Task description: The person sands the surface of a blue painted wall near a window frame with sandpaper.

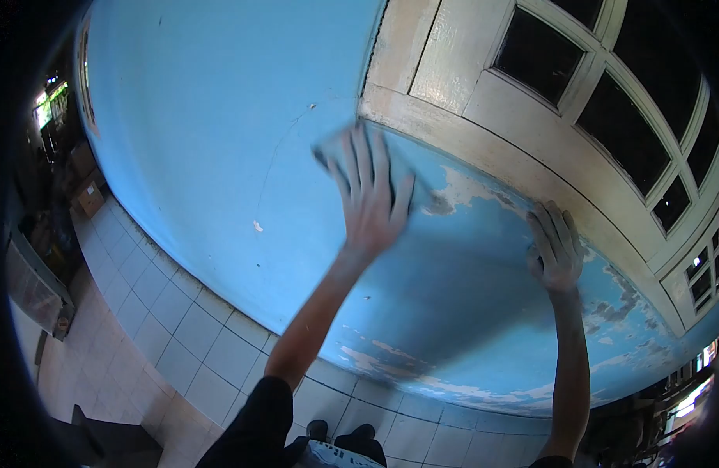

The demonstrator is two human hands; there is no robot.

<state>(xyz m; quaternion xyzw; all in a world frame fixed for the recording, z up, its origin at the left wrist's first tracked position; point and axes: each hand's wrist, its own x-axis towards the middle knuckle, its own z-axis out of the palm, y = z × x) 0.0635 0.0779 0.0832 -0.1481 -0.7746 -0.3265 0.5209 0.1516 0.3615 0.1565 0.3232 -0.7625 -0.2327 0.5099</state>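
Observation:
My left hand point(369, 199) is pressed against the blue wall point(196, 132), just below the left corner of the pale window frame point(422, 113). Its fingers are spread over a thin greyish sheet point(323, 156), whose blurred edges show beside the hand. Farther right, my right hand point(557, 249) rests on the wall at the lower edge of the frame, fingers extended and slightly apart, with nothing visible in it. Near it, a peeled paint patch point(455, 189) shows pale and grey plaster. Both hands look dusty.
Dark panes point(539, 54) sit in the window at the upper right. More flaking paint point(398, 355) runs along the wall's bottom. Tiled floor point(196, 335) borders the wall, with my feet point(359, 433) below. A cardboard box point(90, 198) and a dark object point(114, 444) are at left.

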